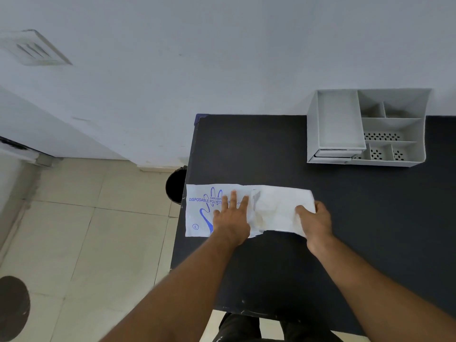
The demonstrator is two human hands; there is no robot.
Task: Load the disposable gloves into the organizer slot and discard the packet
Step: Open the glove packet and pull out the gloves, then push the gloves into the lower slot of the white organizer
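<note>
A white glove packet [197, 213] with blue print lies flat at the left edge of the black table [271, 149]. My left hand [230, 218] presses flat on its middle, fingers spread. A stack of translucent white disposable gloves [276, 208] sticks out of the packet's right end. My right hand [314, 218] pinches the right edge of that stack. A white plastic organizer [311, 134] stands at the back right of the table, with one long slot [339, 119] on its left and several smaller compartments beside it.
A black bin [176, 185] stands on the tiled floor just left of the table, partly hidden by the table edge. A white wall runs behind the table. A dark round mark lies on the floor at the lower left.
</note>
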